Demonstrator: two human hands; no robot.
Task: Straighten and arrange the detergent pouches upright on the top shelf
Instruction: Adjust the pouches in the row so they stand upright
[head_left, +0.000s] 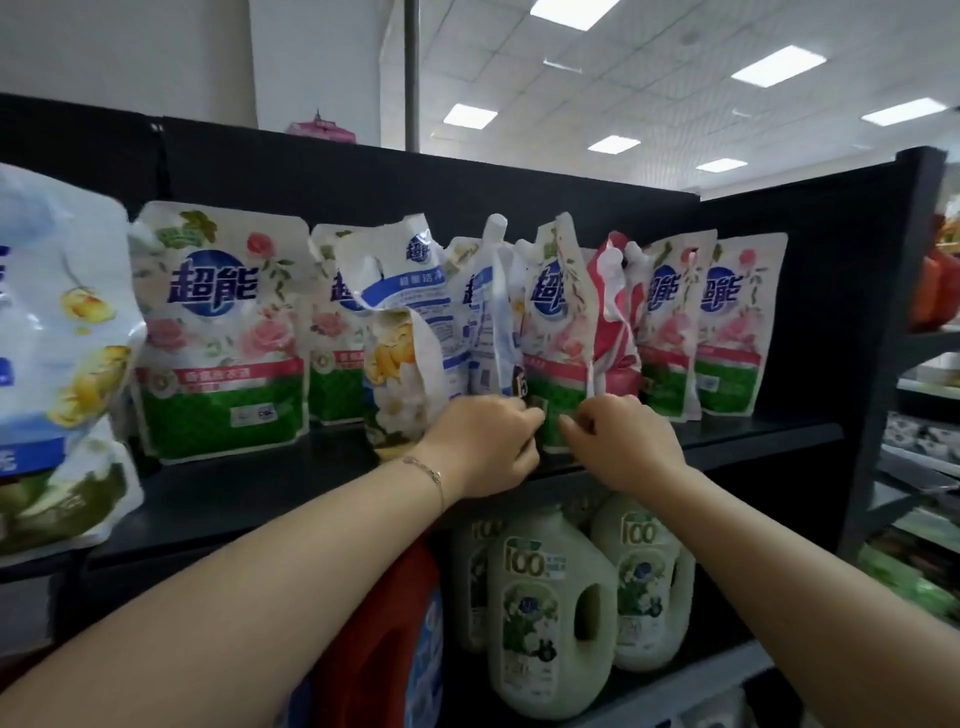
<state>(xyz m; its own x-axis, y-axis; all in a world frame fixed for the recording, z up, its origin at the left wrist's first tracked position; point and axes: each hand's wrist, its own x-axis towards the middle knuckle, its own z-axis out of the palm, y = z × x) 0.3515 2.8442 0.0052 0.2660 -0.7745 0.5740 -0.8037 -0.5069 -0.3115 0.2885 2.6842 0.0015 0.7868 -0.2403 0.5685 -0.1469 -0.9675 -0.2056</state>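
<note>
Several detergent pouches stand in a row on the black top shelf (270, 483). A rose-print pouch with a green base (558, 332) stands at the middle, and both hands hold its bottom edge. My left hand (483, 447) grips the lower left corner; my right hand (618, 441) pinches the lower right part. To its left a white-and-blue pouch (405, 322) slumps crookedly, beside a narrow blue-labelled pouch (485, 322). A red-and-white pouch (615, 322) leans right behind the held one. Two rose pouches (727, 322) stand upright at the right end, and another one (218, 332) stands at the left.
A large white-and-blue pouch (57, 358) fills the left edge, close to the camera. Below the shelf stand pale green jugs (545, 613) and a red jug (379, 644). A black upright panel (831, 312) closes the shelf's right end, with more shelving beyond.
</note>
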